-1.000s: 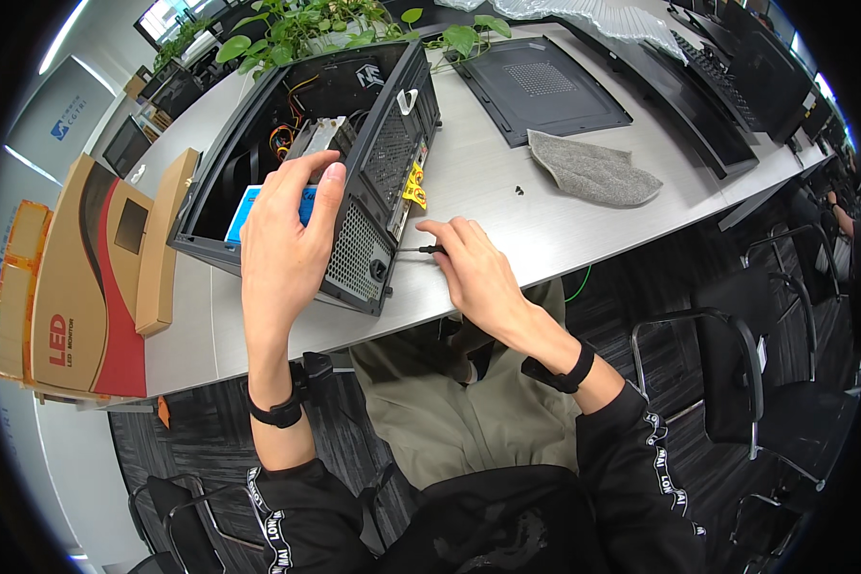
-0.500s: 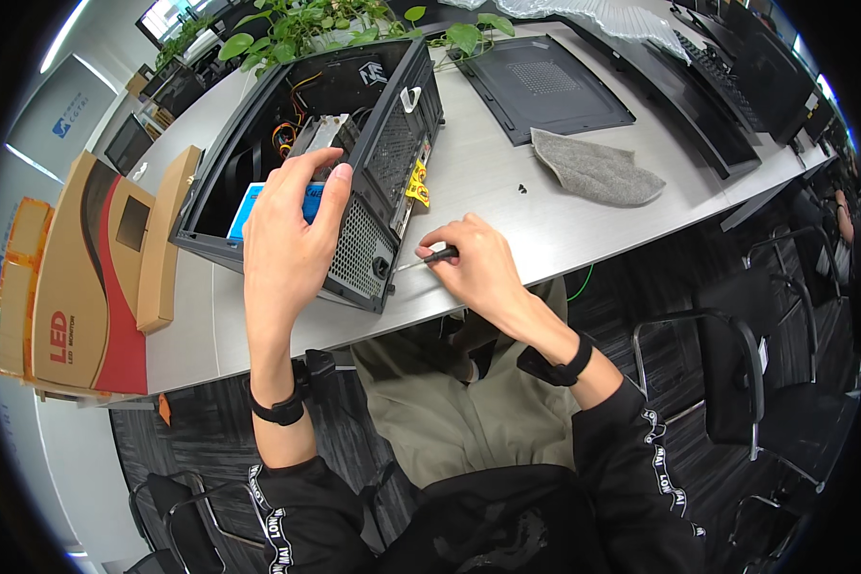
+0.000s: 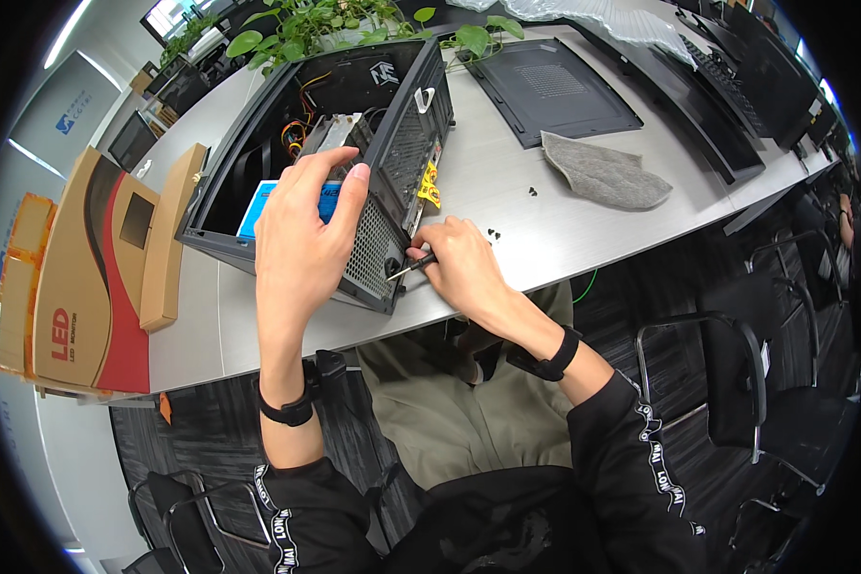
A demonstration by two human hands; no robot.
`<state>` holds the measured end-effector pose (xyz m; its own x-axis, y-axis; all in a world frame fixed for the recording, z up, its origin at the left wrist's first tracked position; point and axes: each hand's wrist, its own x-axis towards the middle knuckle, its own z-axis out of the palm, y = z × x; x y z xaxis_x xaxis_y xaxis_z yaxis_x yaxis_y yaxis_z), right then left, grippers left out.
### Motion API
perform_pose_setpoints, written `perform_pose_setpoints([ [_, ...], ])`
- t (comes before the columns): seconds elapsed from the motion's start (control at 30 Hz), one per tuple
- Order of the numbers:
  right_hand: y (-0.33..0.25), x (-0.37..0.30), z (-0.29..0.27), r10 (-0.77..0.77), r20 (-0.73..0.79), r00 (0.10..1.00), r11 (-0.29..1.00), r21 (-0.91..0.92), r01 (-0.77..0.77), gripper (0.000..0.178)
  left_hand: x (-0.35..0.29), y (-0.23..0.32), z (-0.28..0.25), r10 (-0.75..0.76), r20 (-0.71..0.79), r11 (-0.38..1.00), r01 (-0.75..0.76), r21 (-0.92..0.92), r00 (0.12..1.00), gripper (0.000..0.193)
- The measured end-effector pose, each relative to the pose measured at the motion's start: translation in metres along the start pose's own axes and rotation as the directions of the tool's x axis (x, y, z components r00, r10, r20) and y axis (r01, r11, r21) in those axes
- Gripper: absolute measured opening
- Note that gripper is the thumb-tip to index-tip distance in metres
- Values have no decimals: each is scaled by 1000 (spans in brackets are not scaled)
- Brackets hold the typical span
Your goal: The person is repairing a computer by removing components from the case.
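Observation:
A black computer case (image 3: 411, 143) lies on the table with its side off, showing inner parts and cables. My left hand (image 3: 306, 234) rests on its near end, thumb and fingers apart, partly covering a blue-labelled part (image 3: 258, 209) inside. In my right hand (image 3: 459, 263) is a small screwdriver (image 3: 413, 267) with a dark handle. Its thin shaft points left, its tip at a round black fitting (image 3: 392, 266) near the corner of the perforated panel (image 3: 365, 251). Whether tip and fitting touch, I cannot tell.
Small dark screws (image 3: 494, 233) lie right of my right hand. Beyond are a grey cloth (image 3: 607, 172) and a black side panel (image 3: 555, 91). A cardboard monitor box (image 3: 91, 287) stands left, a leafy plant (image 3: 306, 24) behind the case. Chairs (image 3: 708, 364) stand at right.
My right hand has moved slightly left and brought the screwdriver tip to the round fitting on the case. The whole view has shifted a little. Screws beside the right hand have come into sight.

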<state>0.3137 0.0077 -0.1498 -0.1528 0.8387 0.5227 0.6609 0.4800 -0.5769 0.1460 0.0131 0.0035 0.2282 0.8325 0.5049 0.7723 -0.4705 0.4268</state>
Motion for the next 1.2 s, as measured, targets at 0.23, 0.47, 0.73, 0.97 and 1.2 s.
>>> perform_pose_setpoints([
  [0.23, -1, -1, -3, 15, 24, 1000, 999, 40, -16, 13, -1, -3, 3, 22, -45, 1000, -22, -10, 999, 34],
  [0.47, 0, 0, 2, 18, -27, 999, 998, 53, -17, 11, -1, 1, -1, -18, 6, 1000, 18, 6, 1000, 36],
  [0.73, -1, -2, 3, 51, -6, 999, 995, 83, -50, 8, -1, -2, -1, -8, 12, 1000, 8, 6, 1000, 37],
  [0.97, -1, -4, -5, 49, 10, 999, 996, 80, -50, 19, 0, -2, 4, 4, -29, 1000, -4, -8, 1000, 33],
  [1.2, 12, -30, -48, -44, 23, 999, 992, -115, 46, 19, 0, -1, 5, 6, -51, 999, -8, -34, 999, 33],
])
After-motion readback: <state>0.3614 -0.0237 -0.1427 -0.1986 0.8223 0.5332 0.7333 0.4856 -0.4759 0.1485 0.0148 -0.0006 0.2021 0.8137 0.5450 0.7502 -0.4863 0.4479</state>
